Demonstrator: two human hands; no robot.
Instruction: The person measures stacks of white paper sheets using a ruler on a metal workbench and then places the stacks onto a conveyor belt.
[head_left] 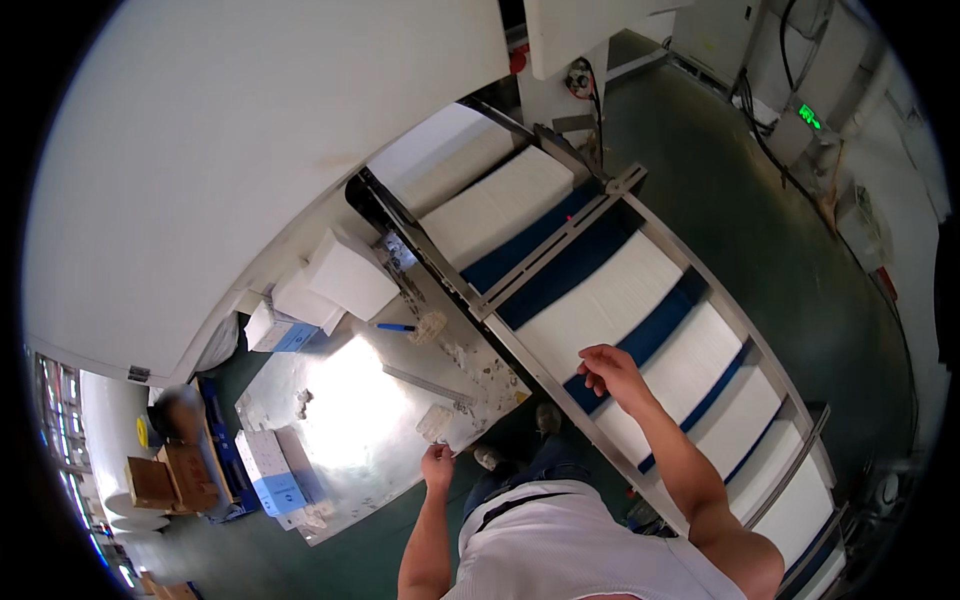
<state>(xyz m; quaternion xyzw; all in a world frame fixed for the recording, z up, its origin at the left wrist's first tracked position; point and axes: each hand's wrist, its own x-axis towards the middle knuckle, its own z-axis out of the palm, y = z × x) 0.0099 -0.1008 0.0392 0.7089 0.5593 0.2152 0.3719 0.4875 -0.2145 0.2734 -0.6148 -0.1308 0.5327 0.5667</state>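
Currently: right hand (612, 377) over the belt (570, 272), left hand (437, 467) at the table (375, 475)

From my remote post I note the right hand partly open, fingers loosely curled, with nothing visible in its grasp. It is beside a blue gap between white stacks (605, 303); whether it touches one, I cannot tell. The stacks lie crosswise along the belt at right, in a row from far to near. The side rails (712, 285) presumably keep them in line; the gaps seem to hold batches apart. A crossbar (555, 243) spans the far part.

The left hand is at the table's near edge, fingers curled, just beside a pale pad (434, 421). I cannot tell whether it grips anything. A pen (395, 327) and a metal bar (428, 385) lie farther in, probably kept handy. A carton (262, 462) stands toward the left edge, I judge to be out of the hands' way.
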